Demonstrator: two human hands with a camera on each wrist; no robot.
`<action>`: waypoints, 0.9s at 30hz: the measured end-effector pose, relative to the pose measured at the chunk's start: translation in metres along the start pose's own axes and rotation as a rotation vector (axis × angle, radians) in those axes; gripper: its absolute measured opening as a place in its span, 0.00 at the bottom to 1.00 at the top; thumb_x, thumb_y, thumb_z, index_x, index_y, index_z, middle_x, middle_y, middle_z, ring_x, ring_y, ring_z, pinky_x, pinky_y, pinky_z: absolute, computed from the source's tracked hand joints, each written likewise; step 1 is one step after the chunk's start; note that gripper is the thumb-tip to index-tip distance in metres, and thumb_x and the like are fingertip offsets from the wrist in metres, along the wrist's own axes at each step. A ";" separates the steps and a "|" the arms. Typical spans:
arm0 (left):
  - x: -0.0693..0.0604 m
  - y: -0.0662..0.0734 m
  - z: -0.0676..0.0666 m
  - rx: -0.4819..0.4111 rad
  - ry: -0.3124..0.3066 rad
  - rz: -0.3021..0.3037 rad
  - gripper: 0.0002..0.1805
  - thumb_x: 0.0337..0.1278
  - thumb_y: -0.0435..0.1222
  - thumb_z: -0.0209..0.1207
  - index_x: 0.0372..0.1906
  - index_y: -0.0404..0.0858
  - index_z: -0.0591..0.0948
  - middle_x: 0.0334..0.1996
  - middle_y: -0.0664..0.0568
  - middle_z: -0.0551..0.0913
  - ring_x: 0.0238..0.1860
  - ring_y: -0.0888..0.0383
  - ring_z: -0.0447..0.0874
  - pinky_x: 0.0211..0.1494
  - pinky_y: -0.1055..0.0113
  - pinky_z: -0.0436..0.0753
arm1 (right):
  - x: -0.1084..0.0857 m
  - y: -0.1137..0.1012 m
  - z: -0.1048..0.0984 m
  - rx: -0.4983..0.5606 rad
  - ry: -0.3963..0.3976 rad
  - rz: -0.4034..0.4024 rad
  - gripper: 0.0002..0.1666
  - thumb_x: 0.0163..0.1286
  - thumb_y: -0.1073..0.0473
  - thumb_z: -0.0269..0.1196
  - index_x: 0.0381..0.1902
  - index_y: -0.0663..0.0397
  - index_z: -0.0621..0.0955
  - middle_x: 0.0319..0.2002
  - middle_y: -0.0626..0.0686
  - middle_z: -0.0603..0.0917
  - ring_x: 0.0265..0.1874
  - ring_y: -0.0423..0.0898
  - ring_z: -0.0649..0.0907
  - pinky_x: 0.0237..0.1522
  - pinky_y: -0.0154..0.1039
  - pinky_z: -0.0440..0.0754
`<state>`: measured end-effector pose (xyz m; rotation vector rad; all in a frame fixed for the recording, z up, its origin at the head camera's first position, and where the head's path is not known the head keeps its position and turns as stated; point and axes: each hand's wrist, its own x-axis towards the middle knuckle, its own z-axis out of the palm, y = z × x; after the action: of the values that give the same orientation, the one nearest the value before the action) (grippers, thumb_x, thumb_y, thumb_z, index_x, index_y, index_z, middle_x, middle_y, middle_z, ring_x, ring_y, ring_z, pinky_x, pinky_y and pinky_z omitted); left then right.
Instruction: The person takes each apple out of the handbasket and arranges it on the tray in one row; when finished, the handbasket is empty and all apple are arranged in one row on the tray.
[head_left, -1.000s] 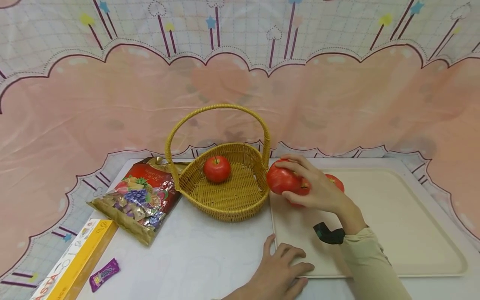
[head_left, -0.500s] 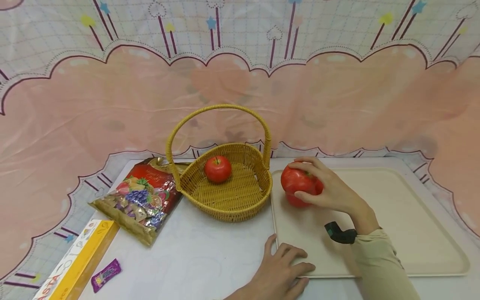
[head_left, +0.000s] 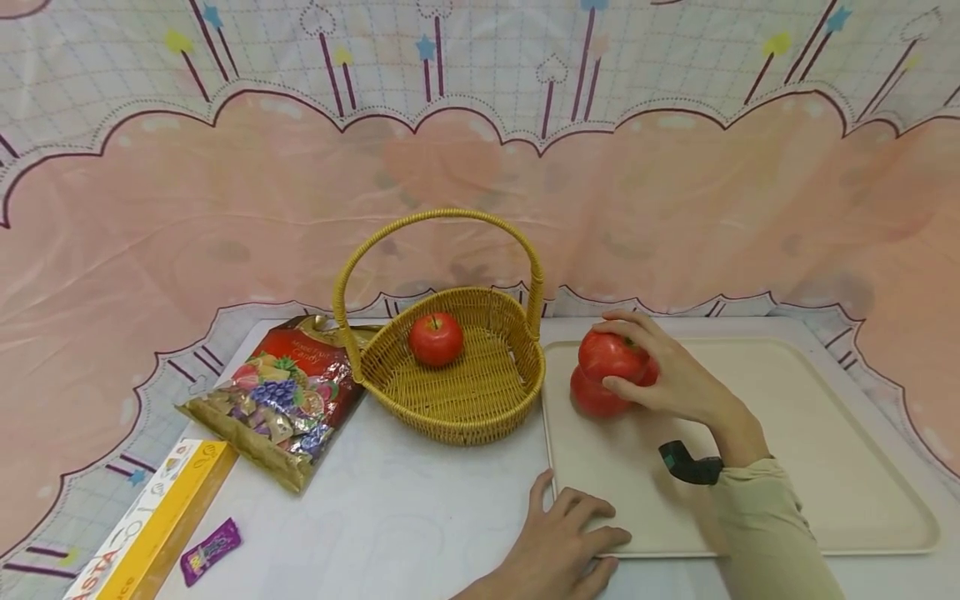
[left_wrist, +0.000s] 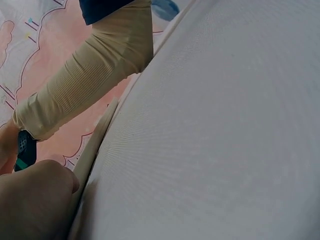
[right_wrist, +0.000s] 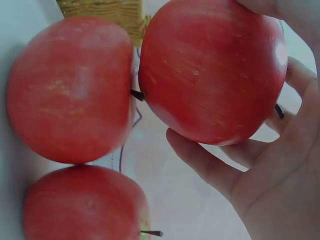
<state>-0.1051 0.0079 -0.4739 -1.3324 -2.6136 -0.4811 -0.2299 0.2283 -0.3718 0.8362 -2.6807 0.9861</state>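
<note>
My right hand (head_left: 678, 379) grips a red apple (head_left: 609, 357), fingers over the top and thumb on the near side. That apple sits at the top of a lower apple (head_left: 597, 400) on the beige tray (head_left: 810, 533); in the right wrist view its skin meets the lower apple's stem. Another apple (right_wrist: 85, 205) lies beside the lower one, mostly hidden in the head view behind the held apple and hand. My left hand (head_left: 558, 542) rests at the tray's near left corner with fingers spread, holding nothing. A red apple (head_left: 436, 339) lies in the yellow wicker basket (head_left: 465, 429).
Left of the basket, a candy bag (head_left: 288, 392) leans against its side. A yellow and white pasta box (head_left: 161, 517) lies at the left edge, with a purple wrapped candy (head_left: 211, 552) near it. A patterned cloth (head_left: 480, 208) hangs behind the table.
My right hand has carried the held apple rightward, away from the basket's rim and over the apples on the tray. My left hand has stayed in place.
</note>
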 end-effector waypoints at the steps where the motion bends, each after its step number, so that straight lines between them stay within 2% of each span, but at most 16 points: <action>1: 0.000 0.000 0.000 -0.001 -0.001 0.000 0.15 0.66 0.51 0.48 0.54 0.62 0.77 0.55 0.64 0.73 0.55 0.64 0.67 0.63 0.39 0.56 | -0.001 0.001 -0.001 0.001 0.006 0.000 0.36 0.54 0.52 0.70 0.61 0.32 0.70 0.66 0.46 0.64 0.59 0.50 0.72 0.51 0.57 0.78; 5: -0.001 0.000 0.000 -0.003 0.002 0.003 0.15 0.66 0.51 0.48 0.54 0.62 0.77 0.55 0.64 0.73 0.55 0.64 0.67 0.63 0.39 0.56 | -0.003 0.004 -0.005 -0.011 0.028 0.000 0.36 0.54 0.53 0.71 0.61 0.33 0.70 0.64 0.45 0.66 0.58 0.47 0.72 0.48 0.53 0.78; 10: -0.001 0.000 0.002 0.001 0.013 0.000 0.15 0.65 0.51 0.48 0.53 0.62 0.77 0.54 0.64 0.74 0.54 0.64 0.68 0.63 0.39 0.56 | -0.006 0.008 -0.009 -0.015 0.033 0.015 0.35 0.56 0.54 0.70 0.61 0.35 0.71 0.64 0.47 0.66 0.56 0.49 0.72 0.42 0.49 0.80; 18: -0.002 0.000 0.003 -0.012 0.000 -0.004 0.14 0.65 0.51 0.49 0.53 0.62 0.78 0.54 0.65 0.74 0.54 0.64 0.68 0.63 0.39 0.55 | -0.012 0.011 -0.015 -0.025 0.047 0.057 0.33 0.56 0.54 0.69 0.60 0.30 0.72 0.64 0.43 0.65 0.57 0.50 0.73 0.49 0.58 0.76; 27: -0.002 -0.002 0.003 -0.021 -0.008 -0.001 0.15 0.65 0.50 0.49 0.53 0.62 0.78 0.54 0.65 0.74 0.55 0.64 0.68 0.63 0.39 0.54 | -0.018 0.015 -0.024 0.007 0.078 0.096 0.33 0.56 0.57 0.69 0.60 0.35 0.73 0.64 0.46 0.65 0.58 0.52 0.71 0.46 0.61 0.77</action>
<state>-0.1053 0.0061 -0.4774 -1.3422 -2.6226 -0.5065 -0.2246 0.2614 -0.3675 0.6620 -2.6741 1.0268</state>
